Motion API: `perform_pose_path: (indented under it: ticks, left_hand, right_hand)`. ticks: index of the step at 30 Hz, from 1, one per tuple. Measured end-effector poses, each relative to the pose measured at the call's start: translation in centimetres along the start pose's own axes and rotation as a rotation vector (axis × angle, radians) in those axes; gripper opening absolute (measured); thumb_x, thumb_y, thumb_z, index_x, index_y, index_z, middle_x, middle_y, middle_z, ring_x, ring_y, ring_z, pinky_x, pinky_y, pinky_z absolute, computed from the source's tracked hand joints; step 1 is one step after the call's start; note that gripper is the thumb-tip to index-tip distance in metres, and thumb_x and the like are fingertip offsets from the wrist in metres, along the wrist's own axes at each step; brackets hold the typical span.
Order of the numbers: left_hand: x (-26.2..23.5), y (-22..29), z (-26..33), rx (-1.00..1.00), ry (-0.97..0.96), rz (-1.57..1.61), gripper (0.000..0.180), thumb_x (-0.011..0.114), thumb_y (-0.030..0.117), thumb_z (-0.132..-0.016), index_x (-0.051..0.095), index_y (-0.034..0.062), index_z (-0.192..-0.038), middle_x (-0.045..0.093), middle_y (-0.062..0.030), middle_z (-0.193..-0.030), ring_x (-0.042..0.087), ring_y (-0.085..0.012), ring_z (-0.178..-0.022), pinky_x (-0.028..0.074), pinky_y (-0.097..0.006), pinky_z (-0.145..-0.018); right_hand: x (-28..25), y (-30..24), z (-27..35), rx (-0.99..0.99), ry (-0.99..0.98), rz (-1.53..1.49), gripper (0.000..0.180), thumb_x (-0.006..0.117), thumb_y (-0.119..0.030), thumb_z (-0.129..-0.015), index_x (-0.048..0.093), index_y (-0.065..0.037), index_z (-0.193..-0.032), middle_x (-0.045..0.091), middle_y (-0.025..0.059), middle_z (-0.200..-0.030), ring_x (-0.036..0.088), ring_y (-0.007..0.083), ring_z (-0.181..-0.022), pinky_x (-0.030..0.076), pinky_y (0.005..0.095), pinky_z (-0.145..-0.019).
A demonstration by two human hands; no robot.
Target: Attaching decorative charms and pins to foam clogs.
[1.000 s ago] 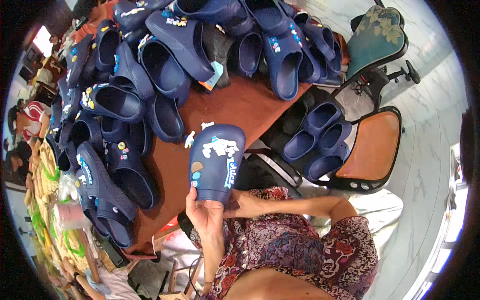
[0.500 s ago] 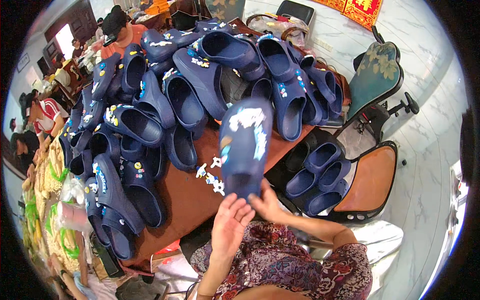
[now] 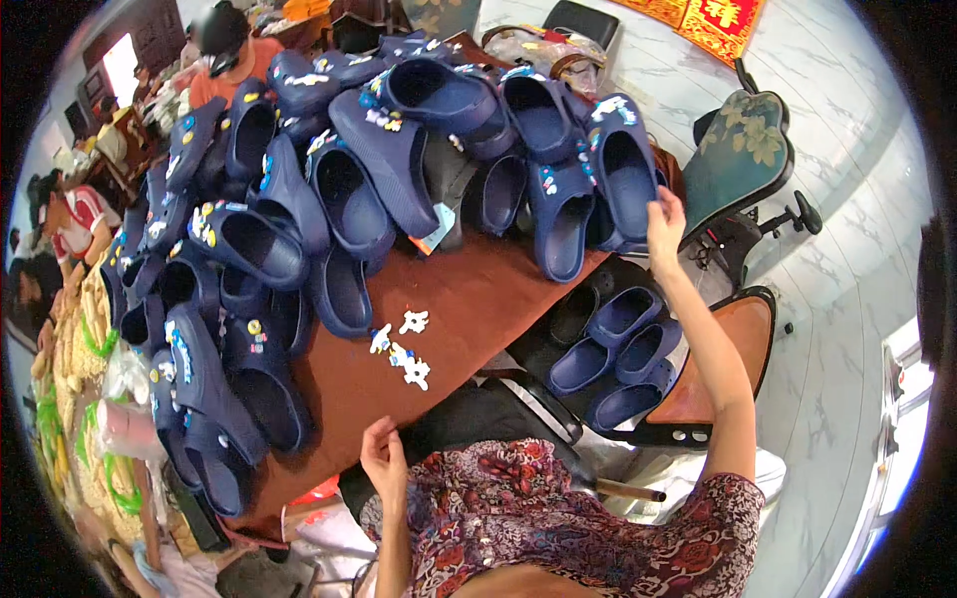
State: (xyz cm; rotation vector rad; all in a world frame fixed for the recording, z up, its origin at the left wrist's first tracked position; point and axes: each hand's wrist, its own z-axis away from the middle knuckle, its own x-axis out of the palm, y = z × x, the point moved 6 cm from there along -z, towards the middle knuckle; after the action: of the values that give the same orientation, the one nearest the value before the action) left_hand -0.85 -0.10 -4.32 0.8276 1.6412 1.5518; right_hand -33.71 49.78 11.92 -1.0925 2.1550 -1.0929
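At the right end of a heap of navy clogs, a clog [image 3: 626, 171] with white and blue charms lies on other clogs, its heel toward me. My right hand [image 3: 667, 227] is at that heel, fingers apart and not wrapped round it; whether the fingertips touch it I cannot tell. Low over the near edge of the brown table [image 3: 449, 329], my left hand [image 3: 385, 460] is loosely open with nothing visible in it. Several small white character charms [image 3: 402, 349] with blue and yellow bits lie on the table beyond my left hand.
Navy clogs [image 3: 249, 244] cover the table's far and left sides. Plain blue clogs [image 3: 623, 349] rest on a black surface at right, beside an orange-seated chair [image 3: 733, 349]. A green floral chair [image 3: 738, 164] stands farther back. Other people [image 3: 234, 65] are at the far left.
The clog from my right hand now lies on the right end of the heap. My right arm has reached out far and right; my left hand has drawn back to the left.
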Motion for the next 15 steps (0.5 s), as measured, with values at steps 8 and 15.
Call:
perform_pose_path:
  ticks: [8, 15]
  left_hand:
    - [0.1, 1.0, -1.8, 0.281, 0.121, -0.337, 0.020, 0.056, -0.004, -0.088, 0.064, -0.0009, -0.105, 0.065, -0.0106, -0.101, 0.063, -0.0190, -0.093, 0.050, -0.030, -0.083]
    - [0.0, 1.3, -1.1, 0.274, 0.165, -0.397, 0.024, 0.054, -0.006, -0.085, 0.065, -0.0008, -0.105, 0.063, -0.0148, -0.108, 0.061, -0.0253, -0.099, 0.050, -0.031, -0.082]
  right_hand:
    - [-2.3, 10.9, -11.7, 0.190, -0.013, -0.047, 0.050, 0.069, -0.023, -0.087, 0.059, 0.008, -0.124, 0.066, 0.0138, -0.114, 0.062, 0.0182, -0.098, 0.048, 0.0307, -0.090]
    - [0.5, 10.7, -11.6, 0.035, 0.219, 0.214, 0.043, 0.070, -0.030, -0.080, 0.070, 0.002, -0.110, 0.072, 0.0154, -0.101, 0.067, 0.0225, -0.093, 0.050, 0.0322, -0.088]
